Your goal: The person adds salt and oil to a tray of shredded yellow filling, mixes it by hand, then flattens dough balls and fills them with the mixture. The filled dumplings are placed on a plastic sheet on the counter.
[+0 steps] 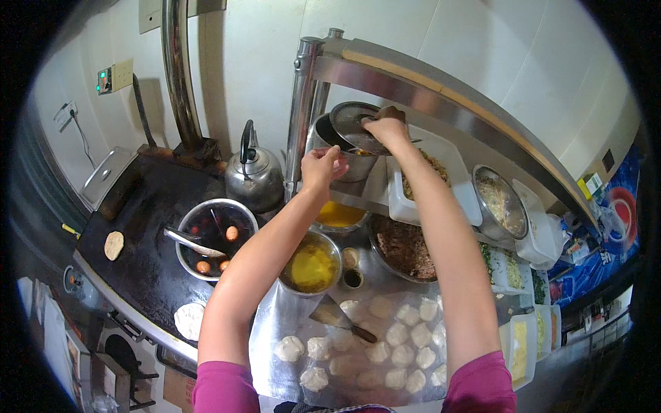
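My right hand (387, 129) grips a dark metal lid (355, 124) at its knob and holds it tilted over a metal pot (356, 168) on the raised shelf. My left hand (325, 165) is beside the pot's near rim, its fingers partly curled; nothing shows in it. Below my arms stand a metal bowl of yellow oil (312, 264), a second basin of yellow liquid (340, 214) and a bowl of minced filling (405, 248). Several dough rounds (396, 334) and a wide scraper with a dark handle (333, 316) lie on the metal worktop.
On the black griddle (150, 222) are a browned flatbread (114, 245), a pale dough round (190, 321), a bowl of eggs in dark liquid (217, 202) and a metal kettle (254, 180). Plastic food tubs (400, 204) stand at right under an overhead metal shelf (413, 85).
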Tool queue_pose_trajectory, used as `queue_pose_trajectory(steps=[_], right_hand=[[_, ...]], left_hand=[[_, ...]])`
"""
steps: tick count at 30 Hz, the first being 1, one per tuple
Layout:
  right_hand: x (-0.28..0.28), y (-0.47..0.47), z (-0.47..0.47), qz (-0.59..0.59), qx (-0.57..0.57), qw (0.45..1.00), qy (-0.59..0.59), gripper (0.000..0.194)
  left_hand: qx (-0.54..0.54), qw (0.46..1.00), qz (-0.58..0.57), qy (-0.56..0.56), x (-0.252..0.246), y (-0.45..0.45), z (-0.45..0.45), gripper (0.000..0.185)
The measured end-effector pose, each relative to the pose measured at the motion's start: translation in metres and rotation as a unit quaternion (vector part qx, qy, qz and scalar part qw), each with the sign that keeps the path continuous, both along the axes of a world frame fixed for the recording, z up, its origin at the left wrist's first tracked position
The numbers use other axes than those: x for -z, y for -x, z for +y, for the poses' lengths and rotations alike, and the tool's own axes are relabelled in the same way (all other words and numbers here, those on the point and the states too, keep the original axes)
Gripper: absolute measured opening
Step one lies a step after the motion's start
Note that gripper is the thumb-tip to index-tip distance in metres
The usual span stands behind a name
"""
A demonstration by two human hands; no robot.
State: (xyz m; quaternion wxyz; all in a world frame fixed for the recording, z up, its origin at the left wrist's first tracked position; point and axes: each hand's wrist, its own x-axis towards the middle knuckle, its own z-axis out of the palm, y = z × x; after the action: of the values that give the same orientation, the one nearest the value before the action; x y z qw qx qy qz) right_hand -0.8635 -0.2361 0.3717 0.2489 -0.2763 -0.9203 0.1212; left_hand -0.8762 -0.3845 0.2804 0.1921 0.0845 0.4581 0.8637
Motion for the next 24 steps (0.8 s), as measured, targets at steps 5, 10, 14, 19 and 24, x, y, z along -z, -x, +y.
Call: queue_pose_trajectory(steps=[5, 10, 14, 19, 24], right_hand=[[-0.021, -0.082, 0.018, 0.025, -0.095, 0.993, -0.059, 0.042], [-0.02, -0.174, 0.018, 0.089, -0.121, 0.985, -0.088, 0.041], [-0.021, -0.233, 0.023, 0.126, -0.123, 0.981, -0.077, 0.034], [-0.019, -0.281, 0.034, 0.137, -0.08, 0.987, -0.031, 0.03], [-0.016, -0.307, 0.039, 0.14, -0.092, 0.986, 0.005, 0.024]], left_hand=[[-0.052, 0.998, -0.031, 0.029, -0.005, 0.003, 0.019, 0.028], [-0.122, 0.989, -0.053, 0.067, -0.014, -0.001, 0.034, 0.023], [-0.162, 0.984, -0.078, 0.016, -0.02, -0.005, 0.038, 0.014], [-0.16, 0.982, -0.101, -0.012, -0.026, -0.011, 0.024, 0.013], [-0.134, 0.983, -0.12, -0.022, -0.034, -0.032, 0.0, 0.013]])
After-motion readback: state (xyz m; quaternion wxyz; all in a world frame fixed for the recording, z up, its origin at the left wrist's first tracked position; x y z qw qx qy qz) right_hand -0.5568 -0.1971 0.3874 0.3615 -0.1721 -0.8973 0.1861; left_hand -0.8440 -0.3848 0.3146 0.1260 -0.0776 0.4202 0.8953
